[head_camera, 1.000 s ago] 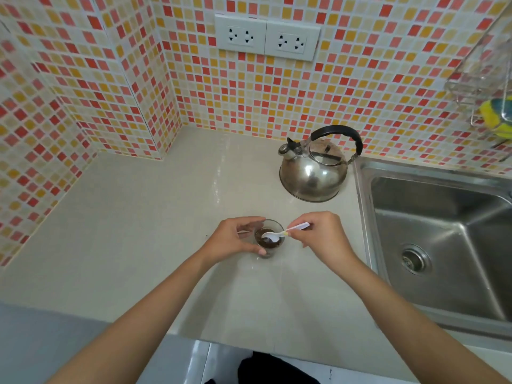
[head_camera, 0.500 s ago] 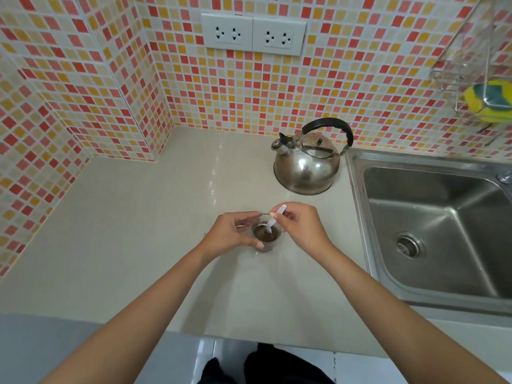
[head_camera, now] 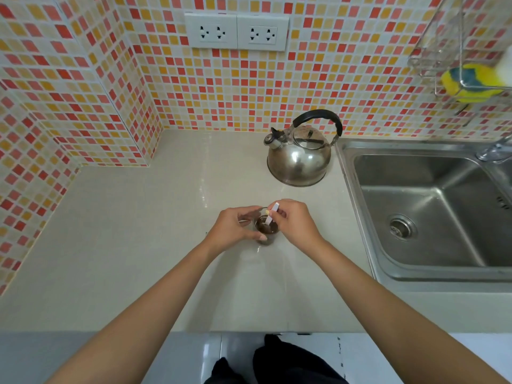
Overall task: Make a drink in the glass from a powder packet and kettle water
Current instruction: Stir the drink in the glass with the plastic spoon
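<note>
Stirring the brown drink

Left hand (head_camera: 231, 228) holds the glass (head_camera: 266, 231) (middle of frame); right hand (head_camera: 293, 223) pinches a spoon (head_camera: 271, 216) standing in it.

Bright, even light; countertop (head_camera: 155, 245) glare; wide-angle bending at edges.

Glass (head_camera: 266, 231) on the counter (head_camera: 124, 245), near the middle, with the left hand (head_camera: 235, 228) touching its left side and the right hand (head_camera: 293, 223) just right of it, spoon (head_camera: 271, 216) pinched there and dipping into the glass. Kettle (head_camera: 300, 156) farther back and slightly right, just left of the sink (head_camera: 426, 212). Sockets (head_camera: 237, 31) on the far wall, rack (head_camera: 465, 51) with sponge (head_camera: 471, 81) at far right above the sink.
</note>
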